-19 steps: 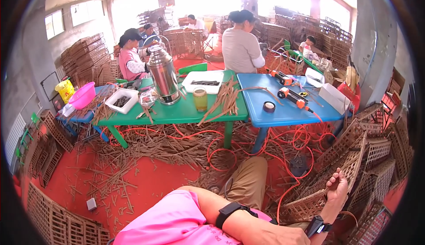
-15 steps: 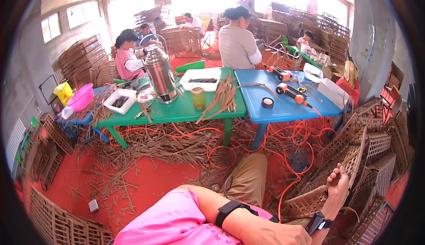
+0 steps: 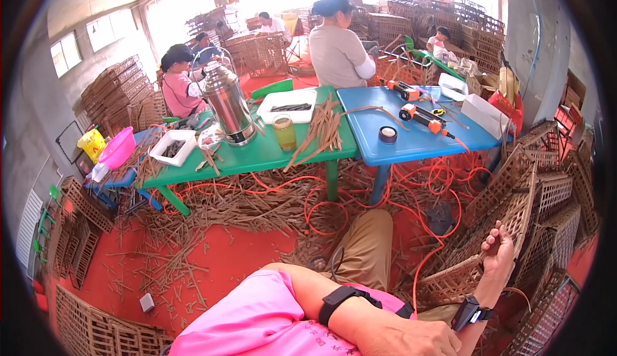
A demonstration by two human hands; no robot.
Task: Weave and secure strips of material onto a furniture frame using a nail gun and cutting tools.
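My right hand (image 3: 499,253) is raised at the lower right with its fingers curled in loosely; no object shows in them. Behind that hand leans a brown woven basket panel (image 3: 514,218) with an open lattice. A black watch (image 3: 469,315) sits on my right wrist. My left arm, in a pink sleeve (image 3: 257,314) with a black band (image 3: 344,297) on it, reaches across my body. The left hand (image 3: 414,338) lies against my right forearm at the bottom edge. Its knuckles show, but its fingertips are hidden.
A green table (image 3: 247,162) holds a steel thermos (image 3: 229,105), white trays, a jar (image 3: 283,132) and wooden strips. Power tools (image 3: 421,118) and black tape (image 3: 387,134) rest on a blue table (image 3: 411,153). Orange hose (image 3: 421,272) and strips litter the red floor. Several people sit beyond.
The view has tilted slightly. Both my hands appear a little farther right, with the right one also slightly higher, and their poses stay nearly the same.
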